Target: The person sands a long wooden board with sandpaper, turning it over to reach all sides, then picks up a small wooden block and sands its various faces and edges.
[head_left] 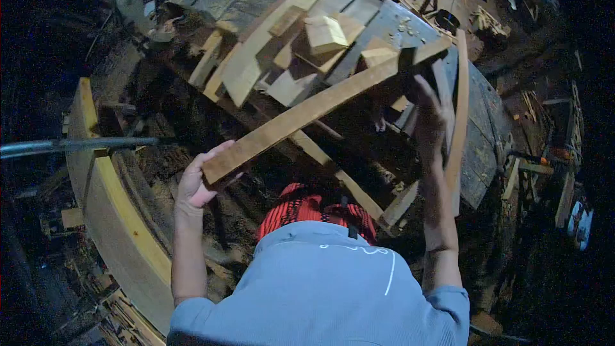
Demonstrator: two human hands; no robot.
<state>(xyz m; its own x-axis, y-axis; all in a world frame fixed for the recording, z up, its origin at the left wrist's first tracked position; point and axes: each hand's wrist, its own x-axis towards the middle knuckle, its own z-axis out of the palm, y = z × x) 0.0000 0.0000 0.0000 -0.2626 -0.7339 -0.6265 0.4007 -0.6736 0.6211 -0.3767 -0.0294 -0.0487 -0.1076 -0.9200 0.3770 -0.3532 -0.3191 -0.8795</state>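
Observation:
A long squared wooden beam (320,104) slants across the middle, its near end low at the left and its far end high at the right. My left hand (204,176) is wrapped round the near end. Beside the far end is my right hand (428,106), raised and in shadow, its fingers partly stretched; whether it touches the beam is hard to tell. Just right of that hand stands a thin curved wooden strip (459,115). Behind the beam, a pale wood block (325,34) rests among stacked boards.
A large curved board (115,218) fills the left side, with a metal bar (77,145) crossing above it. A worn work surface (477,147) lies at the right. Boards and offcuts (256,57) are piled ahead. Wood scraps litter the dark ground.

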